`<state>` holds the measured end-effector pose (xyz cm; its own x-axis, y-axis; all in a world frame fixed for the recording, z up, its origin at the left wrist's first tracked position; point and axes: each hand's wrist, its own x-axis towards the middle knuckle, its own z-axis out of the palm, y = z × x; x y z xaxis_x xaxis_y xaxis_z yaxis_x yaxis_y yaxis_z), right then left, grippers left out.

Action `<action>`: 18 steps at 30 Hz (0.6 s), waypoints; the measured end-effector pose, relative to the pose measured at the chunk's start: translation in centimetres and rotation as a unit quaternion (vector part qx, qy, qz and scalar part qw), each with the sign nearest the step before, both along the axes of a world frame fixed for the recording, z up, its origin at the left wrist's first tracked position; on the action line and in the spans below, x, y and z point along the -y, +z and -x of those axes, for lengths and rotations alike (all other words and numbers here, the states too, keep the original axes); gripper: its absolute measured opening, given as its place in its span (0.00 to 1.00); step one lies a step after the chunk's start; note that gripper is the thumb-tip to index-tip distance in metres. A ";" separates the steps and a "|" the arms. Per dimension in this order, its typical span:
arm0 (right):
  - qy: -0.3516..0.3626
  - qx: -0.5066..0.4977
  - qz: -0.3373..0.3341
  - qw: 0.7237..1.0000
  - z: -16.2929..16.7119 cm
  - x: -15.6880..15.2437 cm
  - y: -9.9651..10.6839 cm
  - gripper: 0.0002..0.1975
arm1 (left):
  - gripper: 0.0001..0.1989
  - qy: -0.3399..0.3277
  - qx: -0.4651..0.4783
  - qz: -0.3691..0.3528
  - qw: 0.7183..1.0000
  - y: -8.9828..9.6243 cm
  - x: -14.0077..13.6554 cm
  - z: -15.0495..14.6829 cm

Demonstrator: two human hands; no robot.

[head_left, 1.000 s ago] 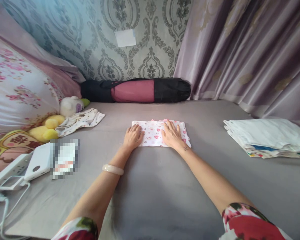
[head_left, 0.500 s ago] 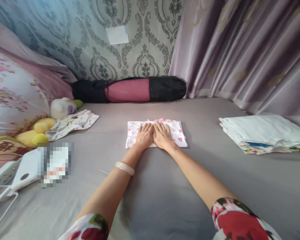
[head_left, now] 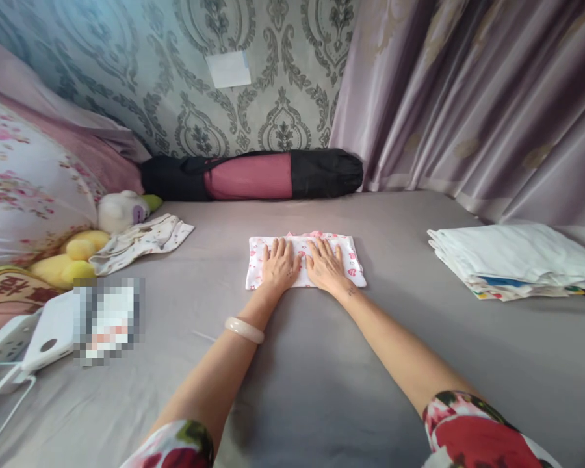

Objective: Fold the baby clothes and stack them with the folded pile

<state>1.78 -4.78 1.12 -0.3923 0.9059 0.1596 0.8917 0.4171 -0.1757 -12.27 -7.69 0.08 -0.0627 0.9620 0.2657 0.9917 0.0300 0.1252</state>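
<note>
A folded white cloth item with a pink and red print (head_left: 301, 276) lies flat on the grey bed sheet (head_left: 322, 364). It looks like a small garment, with a bit of pink trim along its far edge. On its left part rests my left hand (head_left: 280, 265), palm down with fingers stretched out; a pale bangle (head_left: 244, 330) circles that wrist. My right hand (head_left: 326, 265) lies flat on the right part, fingers spread. A narrow strip of the printed cloth shows between the two hands.
At right is a stack of folded white cloths (head_left: 517, 257). A black and pink long bag (head_left: 248, 175) lies along the wall. To the left are a patterned light garment (head_left: 143, 240), plush toys (head_left: 58, 263), white plastic items (head_left: 53, 328) and a floral pillow (head_left: 24, 182).
My hands have moved apart on the folded cloth, the right one sliding to the right and the left one slightly to the left. The cloth stays in place.
</note>
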 end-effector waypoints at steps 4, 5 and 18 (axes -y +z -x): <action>-0.003 0.004 0.007 1.000 0.0 0.0 -0.2 0.27 | 0.29 -0.010 0.005 0.033 0.999 -0.3 -0.3 0.2; -0.004 0.004 0.007 1.000 0.1 0.0 -0.3 0.27 | 0.29 -0.009 0.006 0.035 0.999 -0.3 -0.3 0.2; -0.055 0.012 -0.013 0.998 -1.8 -0.6 -0.4 0.27 | 0.30 0.050 0.004 0.029 0.998 0.4 0.2 1.9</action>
